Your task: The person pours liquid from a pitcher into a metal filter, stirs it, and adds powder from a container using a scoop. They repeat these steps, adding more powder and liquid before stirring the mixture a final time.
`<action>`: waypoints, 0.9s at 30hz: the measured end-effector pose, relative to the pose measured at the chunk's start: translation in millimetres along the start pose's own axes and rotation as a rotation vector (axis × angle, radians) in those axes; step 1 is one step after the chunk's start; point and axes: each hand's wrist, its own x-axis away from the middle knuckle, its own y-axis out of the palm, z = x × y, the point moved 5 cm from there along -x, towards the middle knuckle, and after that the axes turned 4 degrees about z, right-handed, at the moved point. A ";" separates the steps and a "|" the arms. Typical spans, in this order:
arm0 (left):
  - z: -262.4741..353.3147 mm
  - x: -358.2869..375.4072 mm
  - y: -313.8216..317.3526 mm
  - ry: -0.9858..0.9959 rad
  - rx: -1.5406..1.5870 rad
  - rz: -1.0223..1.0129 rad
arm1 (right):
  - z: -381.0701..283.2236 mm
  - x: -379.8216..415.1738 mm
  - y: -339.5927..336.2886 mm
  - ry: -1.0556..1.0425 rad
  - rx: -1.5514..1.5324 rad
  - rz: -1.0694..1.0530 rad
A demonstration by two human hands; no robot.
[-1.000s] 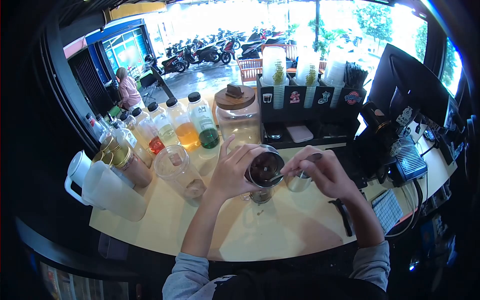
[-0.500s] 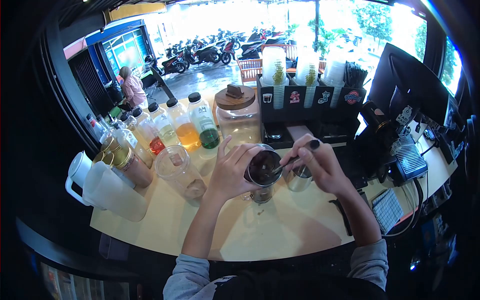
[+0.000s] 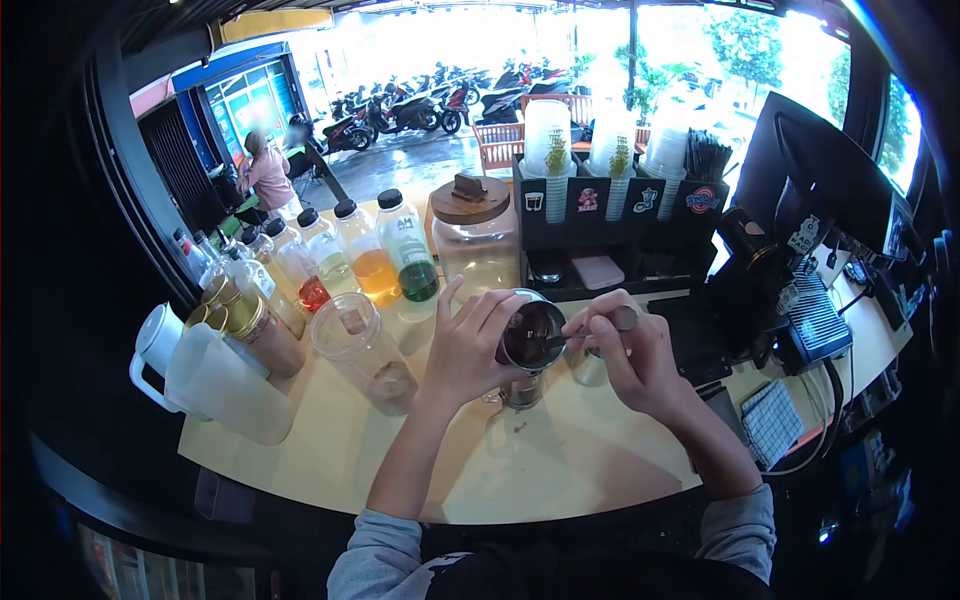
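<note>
My left hand (image 3: 462, 350) is wrapped round a cup (image 3: 528, 325) with a shiny rim and dark contents, its mouth tilted toward me. Between the fingers of my right hand (image 3: 640, 365) is a spoon (image 3: 582, 337), its far end inside the cup. Directly beneath the cup, partly covered by it, a small glass vessel (image 3: 522, 392) stands on the counter. A metal or clear container (image 3: 588, 370) is half hidden behind my right hand. To the left of my left hand stands a clear plastic jar (image 3: 362, 350) with something brown at its bottom.
Bottles of coloured liquid (image 3: 376, 268) and a wooden-lidded glass jar (image 3: 478, 240) line the back. Pitchers (image 3: 225, 385) occupy the left side. A black cup holder (image 3: 625, 230), a grinder-like machine (image 3: 755, 260) and a checked cloth (image 3: 772, 418) are at right. A person (image 3: 268, 175) stands outside.
My right hand has shifted slightly, and the spoon's handle has turned and lies flatter. The left hand and cup have moved a little to the right. The person outside has straightened up.
</note>
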 end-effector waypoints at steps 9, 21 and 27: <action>-0.7 3.1 -1.0 -0.005 0.006 0.022 | -1.5 6.4 0.3 -0.112 0.041 0.014; -3.9 5.0 -7.8 -0.012 0.071 0.085 | -0.1 10.3 -14.3 -0.229 0.042 0.083; -0.1 4.1 -1.6 -0.022 0.127 0.079 | -8.0 18.0 -6.7 -0.345 0.133 0.065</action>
